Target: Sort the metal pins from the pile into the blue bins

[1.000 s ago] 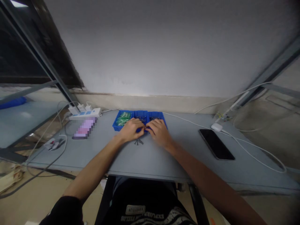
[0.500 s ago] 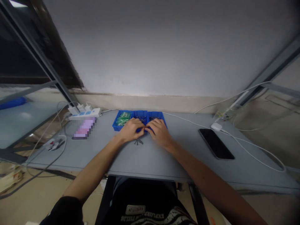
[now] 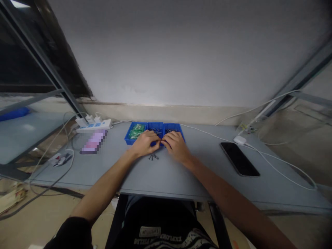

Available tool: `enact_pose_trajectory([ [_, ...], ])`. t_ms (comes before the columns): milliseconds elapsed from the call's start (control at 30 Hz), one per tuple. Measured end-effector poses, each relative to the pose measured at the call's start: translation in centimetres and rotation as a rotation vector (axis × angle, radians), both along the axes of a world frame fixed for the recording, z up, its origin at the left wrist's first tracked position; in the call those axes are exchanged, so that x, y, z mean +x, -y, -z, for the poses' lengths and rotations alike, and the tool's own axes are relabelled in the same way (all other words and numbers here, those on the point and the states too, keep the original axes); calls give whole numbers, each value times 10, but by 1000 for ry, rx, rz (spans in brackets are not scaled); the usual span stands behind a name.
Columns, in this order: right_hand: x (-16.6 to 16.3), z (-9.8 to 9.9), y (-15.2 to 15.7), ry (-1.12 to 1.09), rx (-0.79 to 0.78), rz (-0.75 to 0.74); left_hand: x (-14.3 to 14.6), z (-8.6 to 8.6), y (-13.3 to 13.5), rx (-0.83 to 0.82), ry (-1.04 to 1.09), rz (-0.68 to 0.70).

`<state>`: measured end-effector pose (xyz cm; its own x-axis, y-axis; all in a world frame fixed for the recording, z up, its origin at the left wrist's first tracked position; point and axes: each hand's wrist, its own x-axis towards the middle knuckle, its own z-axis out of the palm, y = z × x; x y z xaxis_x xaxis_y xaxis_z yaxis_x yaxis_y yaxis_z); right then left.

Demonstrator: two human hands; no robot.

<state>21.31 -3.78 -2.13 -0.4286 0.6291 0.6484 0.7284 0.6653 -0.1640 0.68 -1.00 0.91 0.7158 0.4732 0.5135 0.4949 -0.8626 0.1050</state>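
blue plastic bins (image 3: 130,142), metal screws (image 3: 152,158), glossy black phone (image 3: 240,159), smooth grey tabletop (image 3: 166,180)

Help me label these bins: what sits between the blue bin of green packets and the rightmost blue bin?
The head view shows a middle blue bin there, with small dark screws in it.

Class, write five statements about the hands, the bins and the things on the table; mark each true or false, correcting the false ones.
1. The left hand and right hand are close together. True.
2. The green packets lie in the rightmost blue bin. False: the green packets lie in the leftmost blue bin.
3. Dark screws lie loose on the table. True.
4. The black phone lies left of the left hand. False: the black phone lies right of the right hand.
5. The power strip has white plugs in it. True.
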Motion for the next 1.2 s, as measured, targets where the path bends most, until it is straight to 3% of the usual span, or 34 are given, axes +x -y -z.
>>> enact_pose_trajectory([
  [300, -4, -3, 5, -59, 20, -13, -8, 3, -12, 49, 242, -203],
  [500, -5, 2, 14, -57, -79, -196, -8, 4, -11, 66, 238, -217],
  [767, -12, 4, 22, 220, -209, -236, -11, 4, -13, 107, 189, -368],
  [1033, -12, 1, 23, 277, -376, -162, -5, 4, -9, 105, 227, -233],
  [1200, -12, 4, 20, 263, -432, -200, -3, 6, -8, 115, 225, -181],
])
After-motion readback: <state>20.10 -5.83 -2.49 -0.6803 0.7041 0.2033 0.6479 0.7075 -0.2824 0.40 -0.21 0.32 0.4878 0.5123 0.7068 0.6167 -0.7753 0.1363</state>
